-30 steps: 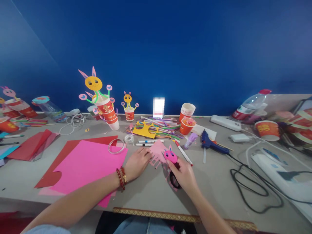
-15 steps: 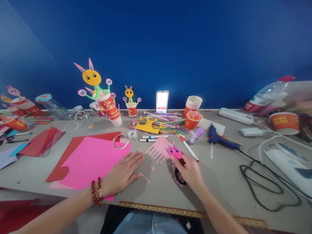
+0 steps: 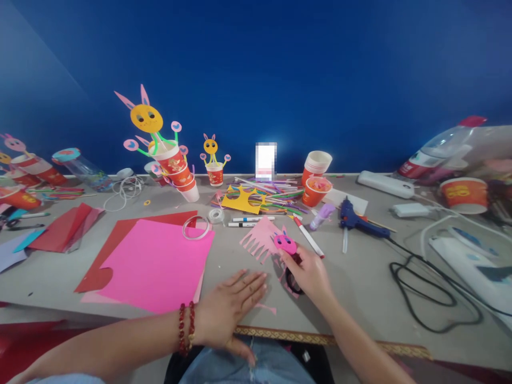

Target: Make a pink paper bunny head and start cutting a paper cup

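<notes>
My left hand (image 3: pixel 230 306) lies palm down with fingers spread on the grey table (image 3: pixel 224 261) near its front edge, a thin pink paper scrap (image 3: pixel 267 308) by its fingertips. In my right hand (image 3: pixel 310 269) a small bright pink bunny face (image 3: pixel 285 244) with eyes and ears is pinched between thumb and fingers. Black scissor handles (image 3: pixel 294 282) show just beneath that hand. Left of the bunny face is a light pink sheet (image 3: pixel 262 234) cut into points. A bright pink sheet (image 3: pixel 160 261) lies over red paper (image 3: pixel 96 266) to the left.
Yellow cut paper (image 3: pixel 242 201), pipe cleaners (image 3: pixel 280 193) and markers (image 3: pixel 252 219) lie behind. Stacked cups with a yellow bunny (image 3: pixel 174 162) stand back left. On the right are a blue glue gun (image 3: pixel 360 224), its looping black cord (image 3: pixel 412 314), a power strip (image 3: pixel 468 277) and a bottle (image 3: pixel 436 152).
My left hand has slid right and toward the table's front edge, off the pink sheet, near the pink scraps. My right hand still holds the bunny face. The view has shifted slightly.
</notes>
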`<state>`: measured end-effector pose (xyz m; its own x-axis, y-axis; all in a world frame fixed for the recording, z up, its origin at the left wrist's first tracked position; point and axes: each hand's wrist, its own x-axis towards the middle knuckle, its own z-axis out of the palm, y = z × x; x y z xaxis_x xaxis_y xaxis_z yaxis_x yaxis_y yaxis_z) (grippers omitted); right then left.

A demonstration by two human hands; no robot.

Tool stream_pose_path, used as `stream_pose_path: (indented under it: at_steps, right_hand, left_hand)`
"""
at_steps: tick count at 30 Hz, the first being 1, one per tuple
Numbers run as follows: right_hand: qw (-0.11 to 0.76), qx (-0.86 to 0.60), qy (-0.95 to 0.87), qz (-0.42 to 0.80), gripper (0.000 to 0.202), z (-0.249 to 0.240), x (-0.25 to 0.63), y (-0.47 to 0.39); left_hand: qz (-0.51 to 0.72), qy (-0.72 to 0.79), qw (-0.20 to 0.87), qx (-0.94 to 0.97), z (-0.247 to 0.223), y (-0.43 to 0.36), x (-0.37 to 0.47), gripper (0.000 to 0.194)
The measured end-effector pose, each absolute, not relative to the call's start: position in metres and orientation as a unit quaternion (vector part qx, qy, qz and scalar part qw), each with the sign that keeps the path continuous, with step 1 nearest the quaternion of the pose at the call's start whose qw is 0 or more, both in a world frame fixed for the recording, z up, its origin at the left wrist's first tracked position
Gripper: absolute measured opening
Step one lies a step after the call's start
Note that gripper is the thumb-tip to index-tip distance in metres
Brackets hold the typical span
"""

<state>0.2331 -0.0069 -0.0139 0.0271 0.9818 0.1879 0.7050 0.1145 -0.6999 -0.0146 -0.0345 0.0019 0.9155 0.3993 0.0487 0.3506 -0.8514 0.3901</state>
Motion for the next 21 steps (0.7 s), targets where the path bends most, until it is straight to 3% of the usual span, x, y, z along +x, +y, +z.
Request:
stream_pose_path:
  at_steps: [3, 8, 10, 13, 18, 21]
  right_hand:
    - [0.338, -0.633, -0.667, 0.201, 0.036, -0.013, 0.233, -0.007]
    - [0.343, -0.636, -0.659, 0.208, 0.035, -0.016, 0.234, -0.007]
    - [0.358, -0.632, -0.652, 0.218, 0.034, -0.017, 0.235, -0.006]
    - [0.378, -0.63, -0.638, 0.233, 0.033, -0.02, 0.237, -0.007]
    - [0.385, -0.623, -0.635, 0.245, 0.03, -0.022, 0.236, -0.006]
    - [0.386, -0.625, -0.633, 0.242, 0.028, -0.022, 0.234, -0.005]
  left_hand:
    - [0.045, 0.174, 0.213, 0.96, 0.001, -0.048, 0.003, 0.099]
    - [0.045, -0.023, 0.204, 0.978, -0.002, -0.075, 0.04, 0.053]
    - [0.053, -0.057, 0.179, 0.981, 0.0, -0.081, 0.048, 0.049]
    - [0.071, -0.001, 0.157, 0.985, 0.009, -0.081, 0.045, 0.05]
    - [0.029, 0.173, 0.171, 0.97, 0.02, -0.068, 0.018, 0.075]
    - [-0.001, 0.184, 0.184, 0.966, 0.014, -0.064, 0.01, 0.083]
